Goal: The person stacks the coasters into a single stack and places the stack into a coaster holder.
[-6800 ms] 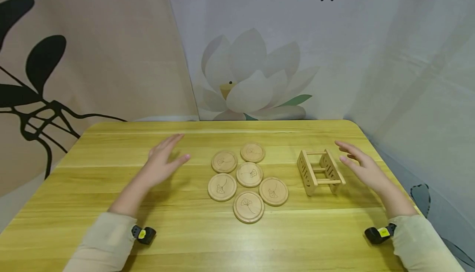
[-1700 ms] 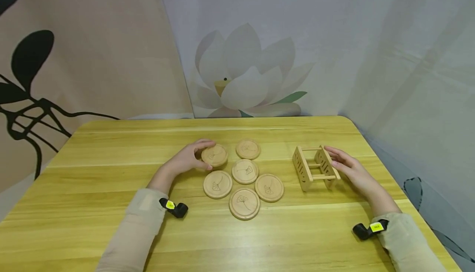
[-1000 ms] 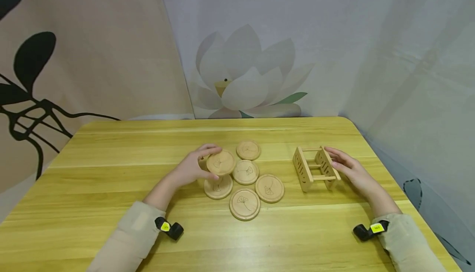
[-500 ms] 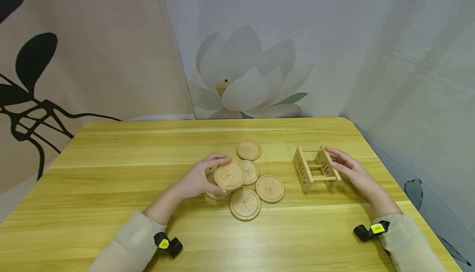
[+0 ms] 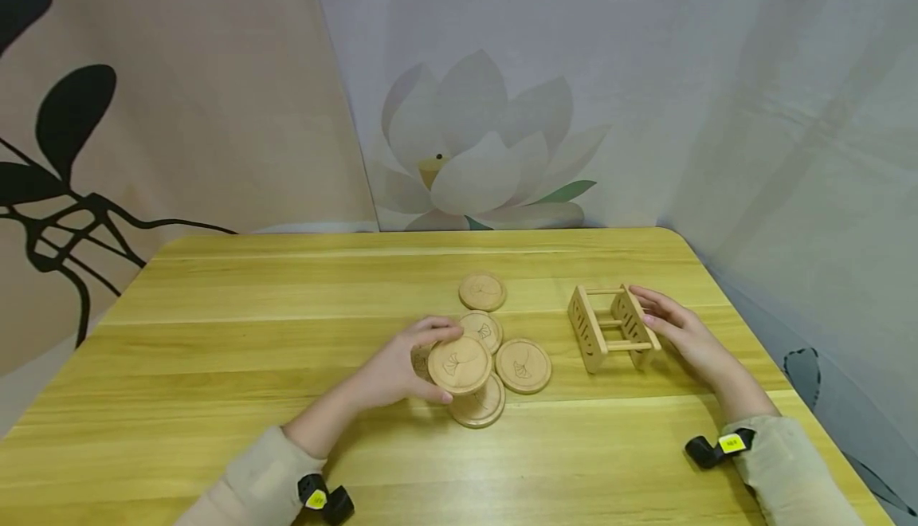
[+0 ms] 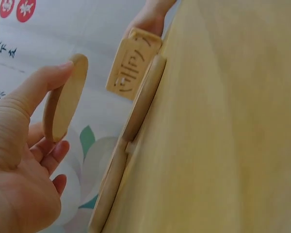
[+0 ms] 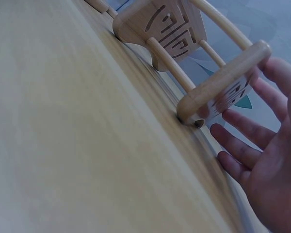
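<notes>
Pinching a coaster [image 5: 460, 364] with the left hand [image 5: 398, 363], up over the other coasters [image 5: 524, 367]; touching the rack [image 5: 590, 333] with a loose right hand [image 5: 686, 340]. Could slip from a weak pinch, or clip those below if carried low!

Printed lotus [image 5: 488, 163] on pale backdrop [image 5: 502, 8], behind wooden table [image 5: 215, 335].

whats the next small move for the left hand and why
Probably carry the held disc toward the wooden rack. The left hand already grips it, lifted off the table, and the rack stands open-topped between its carved sides, with the right hand touching its right side, perhaps steadying it.
</notes>
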A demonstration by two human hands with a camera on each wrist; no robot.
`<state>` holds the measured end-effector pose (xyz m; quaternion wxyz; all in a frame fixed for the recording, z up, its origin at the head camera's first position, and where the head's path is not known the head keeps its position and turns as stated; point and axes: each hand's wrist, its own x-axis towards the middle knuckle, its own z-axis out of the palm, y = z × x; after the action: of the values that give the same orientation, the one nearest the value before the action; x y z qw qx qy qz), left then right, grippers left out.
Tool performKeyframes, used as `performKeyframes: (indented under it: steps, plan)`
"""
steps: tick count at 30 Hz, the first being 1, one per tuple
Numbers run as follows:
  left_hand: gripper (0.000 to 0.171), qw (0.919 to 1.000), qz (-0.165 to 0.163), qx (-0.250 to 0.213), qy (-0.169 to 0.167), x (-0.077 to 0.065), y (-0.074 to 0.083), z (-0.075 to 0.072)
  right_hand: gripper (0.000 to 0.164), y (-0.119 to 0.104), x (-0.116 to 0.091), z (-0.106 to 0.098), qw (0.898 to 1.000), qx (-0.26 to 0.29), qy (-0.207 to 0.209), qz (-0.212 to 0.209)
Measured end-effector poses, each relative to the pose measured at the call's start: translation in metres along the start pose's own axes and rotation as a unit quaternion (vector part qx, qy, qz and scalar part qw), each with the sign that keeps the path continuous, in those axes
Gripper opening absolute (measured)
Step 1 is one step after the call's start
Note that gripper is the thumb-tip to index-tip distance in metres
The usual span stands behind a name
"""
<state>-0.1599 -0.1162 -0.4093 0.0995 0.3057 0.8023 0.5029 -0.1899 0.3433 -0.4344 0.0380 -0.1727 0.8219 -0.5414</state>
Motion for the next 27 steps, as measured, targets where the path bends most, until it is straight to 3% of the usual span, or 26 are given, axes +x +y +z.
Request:
performKeyframes:
  steps: [8,15,27]
  plan:
    - [0.089,0.9997,-0.022,0.002,-0.008,-0.003,0.002,0.011,0.049,0.000,0.000,-0.001,1.000,-0.006,0.002,0.002]
    - [0.087,0.9991,-0.013,0.041,-0.003,-0.004,0.000,0.017,0.048,-0.001,0.000,-0.001,1.000,0.005,-0.001,-0.005]
    - [0.089,0.9987,-0.005,0.041,-0.028,-0.004,-0.007,0.022,0.048,-0.003,0.000,0.000,1.000,0.010,-0.005,-0.012]
